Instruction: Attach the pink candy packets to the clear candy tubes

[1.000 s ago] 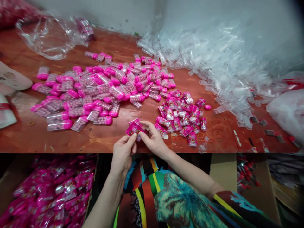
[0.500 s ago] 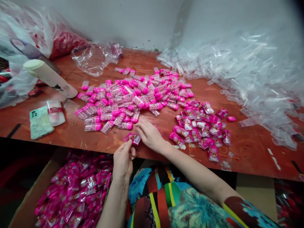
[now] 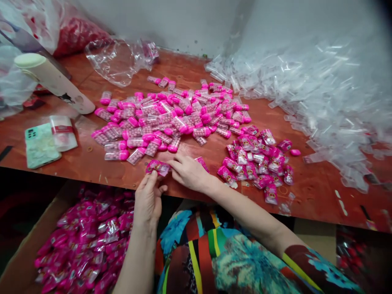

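Between my hands, near the table's front edge, is a small pink printed wrapper (image 3: 157,167) with a clear end. My left hand (image 3: 149,196) pinches its left part between thumb and fingers. My right hand (image 3: 189,173) is closed at the wrapper's clear right end, its fingertips partly hiding that end. Beyond both hands spreads a heap of small clear bottles (image 3: 159,118) with bright pink caps, filled with pink beads. Another pink wrapper (image 3: 202,164) lies just behind my right wrist. To the right sits a pile of pink wrapped packets (image 3: 257,157).
Clear empty tubes (image 3: 306,94) are heaped along the right side of the red-brown table (image 3: 196,196). At left are a tumbler (image 3: 55,83), a phone (image 3: 41,145) and clear plastic bags. Below the front edge, a carton (image 3: 39,228) holds many pink packets.
Both hands have moved slightly left and up in view with the wrapper, which now lies more level. The whole scene has shifted a little with the camera.
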{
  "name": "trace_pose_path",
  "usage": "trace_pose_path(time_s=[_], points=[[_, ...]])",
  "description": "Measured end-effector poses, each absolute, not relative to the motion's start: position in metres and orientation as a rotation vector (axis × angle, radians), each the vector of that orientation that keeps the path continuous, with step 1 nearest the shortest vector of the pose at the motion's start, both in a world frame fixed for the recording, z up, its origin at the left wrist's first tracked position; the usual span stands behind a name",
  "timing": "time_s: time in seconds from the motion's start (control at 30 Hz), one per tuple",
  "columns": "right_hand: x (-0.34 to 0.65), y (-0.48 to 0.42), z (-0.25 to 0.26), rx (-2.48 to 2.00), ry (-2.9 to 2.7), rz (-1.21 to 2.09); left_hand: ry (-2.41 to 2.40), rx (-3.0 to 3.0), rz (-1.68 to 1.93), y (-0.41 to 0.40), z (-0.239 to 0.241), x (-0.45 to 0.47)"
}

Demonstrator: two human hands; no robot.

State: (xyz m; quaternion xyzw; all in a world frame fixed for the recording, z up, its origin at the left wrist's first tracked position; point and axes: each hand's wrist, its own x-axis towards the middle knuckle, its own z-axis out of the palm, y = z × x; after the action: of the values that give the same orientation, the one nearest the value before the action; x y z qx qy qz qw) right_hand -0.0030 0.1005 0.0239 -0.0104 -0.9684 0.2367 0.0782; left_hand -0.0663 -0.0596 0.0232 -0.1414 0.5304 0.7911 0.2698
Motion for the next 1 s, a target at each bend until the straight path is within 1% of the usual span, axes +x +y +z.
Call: trace_pose_path(time_s=[0.1,0.23,0.3,0.47,0.6,0.67,0.83,1.0], points=[[0.017,0.102,0.022,-0.065,-2.597,1.100,1.273,-0.351,2.088,-0.042,0.027,-0.060],[0.036,0.095,0.010,-0.402,-1.955,1.764,1.059,-0.447,2.019,-0.021,0.038,-0.046],[0.045,0.093,0.007,-0.526,-1.750,1.926,1.000,-0.462,1.978,-0.013,0.044,-0.038],[0.071,0.104,0.016,-0.688,-1.491,1.945,1.075,-0.489,1.869,-0.002,0.045,-0.024],[0.093,0.110,0.025,-0.589,-1.559,2.118,1.174,-0.368,1.900,0.002,0.035,-0.017],[0.098,0.108,0.024,-0.613,-1.562,2.188,1.201,-0.268,1.902,0.003,0.031,-0.013],[0.101,0.101,0.016,-0.691,-1.467,2.208,1.265,-0.096,1.860,0.005,0.027,-0.004],[0.106,0.102,0.017,-0.651,-1.558,2.267,1.330,0.000,1.820,0.005,0.029,0.000]])
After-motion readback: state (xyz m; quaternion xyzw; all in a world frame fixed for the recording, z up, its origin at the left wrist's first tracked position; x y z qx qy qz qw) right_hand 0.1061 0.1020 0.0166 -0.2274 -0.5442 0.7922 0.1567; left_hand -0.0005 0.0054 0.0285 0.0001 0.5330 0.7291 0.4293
